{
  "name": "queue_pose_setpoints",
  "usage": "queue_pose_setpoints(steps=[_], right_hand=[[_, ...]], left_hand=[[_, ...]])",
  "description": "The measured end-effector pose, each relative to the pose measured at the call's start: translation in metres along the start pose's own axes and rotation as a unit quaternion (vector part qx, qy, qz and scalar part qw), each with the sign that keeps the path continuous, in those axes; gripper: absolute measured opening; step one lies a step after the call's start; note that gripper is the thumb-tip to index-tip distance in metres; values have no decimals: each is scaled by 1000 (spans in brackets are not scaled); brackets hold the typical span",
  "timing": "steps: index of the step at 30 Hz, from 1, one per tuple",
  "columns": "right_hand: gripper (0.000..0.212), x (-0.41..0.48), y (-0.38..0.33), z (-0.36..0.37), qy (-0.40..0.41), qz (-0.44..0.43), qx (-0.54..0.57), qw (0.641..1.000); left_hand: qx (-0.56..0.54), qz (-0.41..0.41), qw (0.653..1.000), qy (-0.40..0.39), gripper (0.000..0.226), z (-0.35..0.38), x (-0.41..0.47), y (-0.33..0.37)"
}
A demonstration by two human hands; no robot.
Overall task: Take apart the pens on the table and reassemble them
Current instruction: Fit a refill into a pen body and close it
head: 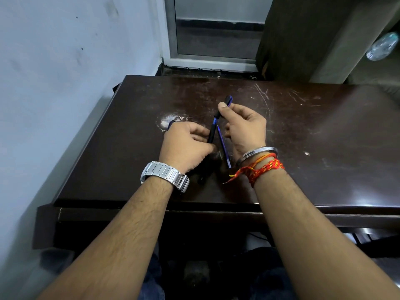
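Observation:
Both my hands meet over the middle of the dark brown table (303, 137). My left hand (186, 144) grips the lower end of a black and blue pen barrel (212, 132) that slants up to the right. My right hand (244, 126) pinches the pen's upper end, with a black cap (227, 100) sticking out above the thumb. A thin blue refill (224, 148) lies on the table between my wrists. A black pen part (202, 177) shows below my left hand. A small dark blue piece (171, 124) pokes out beyond the left knuckles.
A blue-white wall (65, 61) runs along the table's left edge. Beyond the far edge are a metal-framed door (216, 40) and a dark cabinet (303, 40). A clear plastic bottle (383, 46) is at the far right. The tabletop is scratched, with a white scuff (168, 120).

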State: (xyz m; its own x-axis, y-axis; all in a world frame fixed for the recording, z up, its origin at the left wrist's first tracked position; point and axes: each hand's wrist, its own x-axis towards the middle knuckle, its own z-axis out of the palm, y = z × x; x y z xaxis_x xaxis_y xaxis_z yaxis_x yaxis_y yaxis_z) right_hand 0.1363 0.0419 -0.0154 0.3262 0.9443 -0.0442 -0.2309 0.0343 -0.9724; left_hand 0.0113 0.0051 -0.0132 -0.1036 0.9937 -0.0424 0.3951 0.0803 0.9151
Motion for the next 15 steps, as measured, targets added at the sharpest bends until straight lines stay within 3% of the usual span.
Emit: queue_pose_setpoints(steps=[4,8,12,15], right_hand=[[11,2,2,-1,-23,-35,-79,996],[11,-2,8,2,-97,-42,-174,979],[39,-1,11,5,-131,-90,-225,961],[37,-1,11,4,-132,-110,-252,952]], left_hand=[[-20,1,1000,11,28,1,1,-1],[-26,16,998,53,27,2,2,-3],[-27,18,996,82,30,2,2,-4],[-22,17,995,95,41,3,2,-3]])
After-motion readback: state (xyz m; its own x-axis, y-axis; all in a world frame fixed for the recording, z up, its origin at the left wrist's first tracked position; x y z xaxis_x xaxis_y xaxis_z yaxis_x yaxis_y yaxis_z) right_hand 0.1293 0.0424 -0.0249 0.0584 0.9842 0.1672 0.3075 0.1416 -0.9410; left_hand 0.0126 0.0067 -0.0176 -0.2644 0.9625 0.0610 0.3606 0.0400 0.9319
